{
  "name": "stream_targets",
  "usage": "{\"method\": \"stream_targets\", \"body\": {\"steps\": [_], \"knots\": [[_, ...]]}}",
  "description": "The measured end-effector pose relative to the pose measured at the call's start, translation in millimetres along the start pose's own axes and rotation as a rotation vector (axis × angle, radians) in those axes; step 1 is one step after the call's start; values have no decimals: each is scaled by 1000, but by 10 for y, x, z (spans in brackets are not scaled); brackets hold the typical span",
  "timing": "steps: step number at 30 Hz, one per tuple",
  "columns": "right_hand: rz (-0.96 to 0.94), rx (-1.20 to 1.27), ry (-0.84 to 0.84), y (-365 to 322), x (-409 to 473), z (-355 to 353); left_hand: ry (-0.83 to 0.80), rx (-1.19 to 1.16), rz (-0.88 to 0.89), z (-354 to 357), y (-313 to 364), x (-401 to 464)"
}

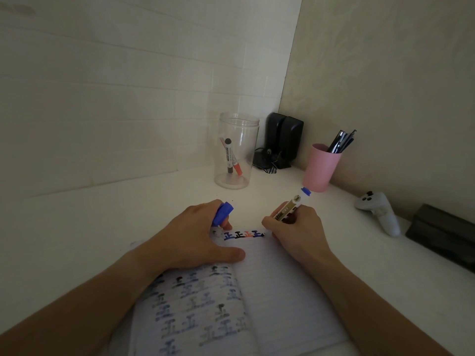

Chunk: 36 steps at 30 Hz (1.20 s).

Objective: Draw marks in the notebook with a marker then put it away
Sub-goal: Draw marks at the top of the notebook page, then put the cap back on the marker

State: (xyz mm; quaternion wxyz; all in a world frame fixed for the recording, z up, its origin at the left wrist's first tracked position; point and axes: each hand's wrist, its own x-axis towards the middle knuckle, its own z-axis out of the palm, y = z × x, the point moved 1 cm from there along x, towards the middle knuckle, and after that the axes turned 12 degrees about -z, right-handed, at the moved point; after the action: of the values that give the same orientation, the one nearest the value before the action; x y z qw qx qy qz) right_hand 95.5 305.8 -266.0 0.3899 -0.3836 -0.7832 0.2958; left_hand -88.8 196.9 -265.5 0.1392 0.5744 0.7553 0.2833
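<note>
While the open notebook [270, 291] lies flat on a white desk [128, 206], the right hand [295, 232] grips a blue marker [290, 206] in a writing hold, fingers clenched around its barrel. The marker's long axis runs on a slant, its blue end cap pointing up and away to the right toward a pink cup [320, 168], its tip angled down and left at the top line of the right-hand page, where a short row of blue, black and red marks [243, 235] sits. The tip itself is hidden behind the fingers. The left hand [195, 240] presses on the upper part of the left page, thumb spread flat, its fingers curled around the marker's blue cap [223, 214]. Farther back stands a clear jar [236, 150] holding a black and a red marker, beside dark speakers [284, 137]. A pale game controller [380, 211] rests at right.
</note>
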Motion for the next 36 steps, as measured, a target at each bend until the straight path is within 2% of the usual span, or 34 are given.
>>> {"method": "stream_targets", "body": {"steps": [5, 9, 12, 14, 17, 20, 23, 26, 36], "knots": [[7, 18, 22, 1, -2, 3, -11, 7, -18, -2, -1, -7], [-115, 167, 165, 16, -16, -51, -10, 9, -18, -11, 0, -18], [-161, 275, 138, 13, -19, -57, -14, 32, -22, 2, 3, -20], [-163, 357, 104, -9, -10, -63, -2, -39, -35, 1, 13, -33], [-130, 581, 77, -34, 5, -78, 61, -212, -18, -31, 14, -32], [-98, 673, 75, -43, -1, -72, 195, -169, 18, -68, -31, -24], [-107, 650, 109, -18, 7, -84, 286, -43, 84, -75, -85, 17], [-138, 603, 95, 7, 12, -83, 318, -16, 102, -85, -99, 39], [-162, 651, -19, -22, -10, -48, 324, -15, 154, -84, -118, 53]]}}
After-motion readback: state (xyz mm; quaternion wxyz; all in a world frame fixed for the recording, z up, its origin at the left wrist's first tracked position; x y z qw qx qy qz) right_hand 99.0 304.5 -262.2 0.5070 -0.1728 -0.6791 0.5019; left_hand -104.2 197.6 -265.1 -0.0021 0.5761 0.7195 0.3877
